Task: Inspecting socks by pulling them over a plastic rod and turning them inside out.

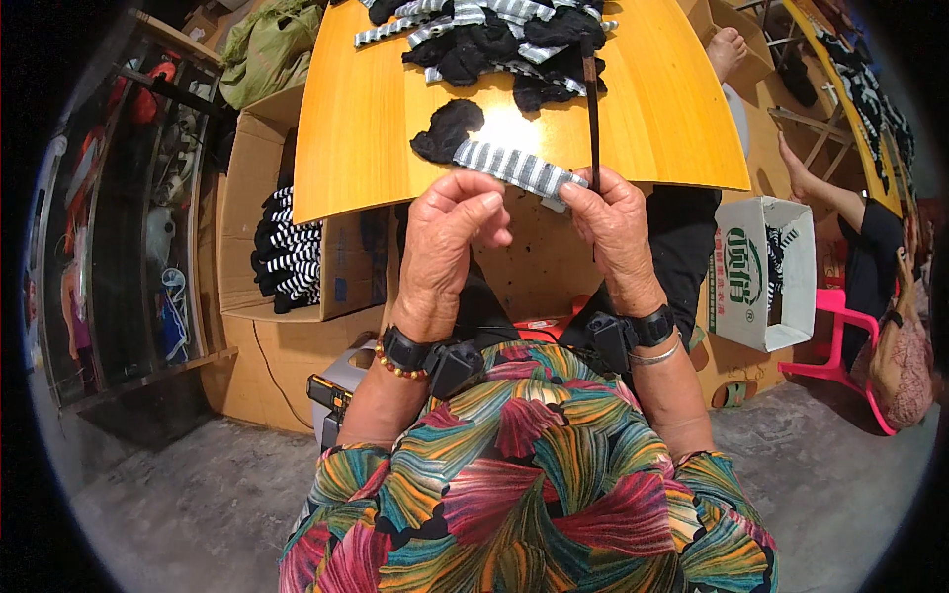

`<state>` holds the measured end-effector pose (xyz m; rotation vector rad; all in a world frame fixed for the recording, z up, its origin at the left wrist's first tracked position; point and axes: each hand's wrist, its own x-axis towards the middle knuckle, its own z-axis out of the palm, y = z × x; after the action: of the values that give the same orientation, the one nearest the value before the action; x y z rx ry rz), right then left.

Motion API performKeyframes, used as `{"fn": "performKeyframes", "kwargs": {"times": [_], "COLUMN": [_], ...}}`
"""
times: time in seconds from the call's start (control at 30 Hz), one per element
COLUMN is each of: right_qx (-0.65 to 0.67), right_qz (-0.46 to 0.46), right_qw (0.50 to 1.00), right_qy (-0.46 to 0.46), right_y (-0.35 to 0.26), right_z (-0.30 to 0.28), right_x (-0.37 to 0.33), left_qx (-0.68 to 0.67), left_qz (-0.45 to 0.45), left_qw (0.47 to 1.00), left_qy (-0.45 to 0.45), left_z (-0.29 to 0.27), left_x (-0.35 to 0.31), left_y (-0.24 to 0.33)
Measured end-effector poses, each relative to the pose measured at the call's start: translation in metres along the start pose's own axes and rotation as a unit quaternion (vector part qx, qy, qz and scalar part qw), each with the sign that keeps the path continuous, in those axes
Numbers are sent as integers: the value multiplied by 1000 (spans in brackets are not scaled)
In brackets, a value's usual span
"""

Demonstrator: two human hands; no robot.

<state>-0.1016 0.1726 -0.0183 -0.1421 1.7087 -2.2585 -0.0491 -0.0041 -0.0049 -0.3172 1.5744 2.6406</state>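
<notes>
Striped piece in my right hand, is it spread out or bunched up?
Partly both: its grey-and-white striped band extends lengthwise from the right hand, while the black end looks bunched on the yellow table.

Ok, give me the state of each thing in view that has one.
Striped strip: stretched out, right end pinched
Right hand: pinching
Left hand: fingers curled, grip unclear
Black strap: straight
Fabric pile: jumbled
Cardboard box: open, striped items inside
White box: open, striped items inside

At twelve o'clock the cloth pile (pixel 482 51) is cut off; the right hand (pixel 615 219) partly hides the striped strip (pixel 514 169).
</notes>
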Motion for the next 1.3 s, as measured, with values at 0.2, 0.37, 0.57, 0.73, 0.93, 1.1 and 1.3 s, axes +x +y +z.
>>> {"fn": "performKeyframes", "kwargs": {"times": [0.2, 0.37, 0.57, 0.73, 0.93, 1.1, 1.3], "right_qx": [-101, -112, -13, -13, -61, -104, -157], "right_qz": [-38, -53, -6, 75, -9, -58, -89], "right_qw": [993, 988, 993, 988, 988, 985, 978], "right_qy": [-49, -90, -121, -133, -139, -122, -109], "right_y": [-6, -11, -10, -17, -14, -12, -8], "right_z": [9, 16, 18, 10, 12, 14, 12], "right_x": [-2, -6, -6, -5, -5, -6, -2], "left_qx": [59, 74, 23, -63, 18, 45, 70], "left_qz": [26, -17, 29, -7, 6, 6, 16], "left_qw": [997, 995, 998, 995, 999, 998, 997], "left_qy": [-36, -66, -54, -71, -31, -32, -18], "left_z": [20, 14, 6, -4, 6, 5, 8], "left_x": [-5, 3, 7, 12, 8, 8, 6], "left_y": [14, 3, -4, -2, 0, 0, 5]}}
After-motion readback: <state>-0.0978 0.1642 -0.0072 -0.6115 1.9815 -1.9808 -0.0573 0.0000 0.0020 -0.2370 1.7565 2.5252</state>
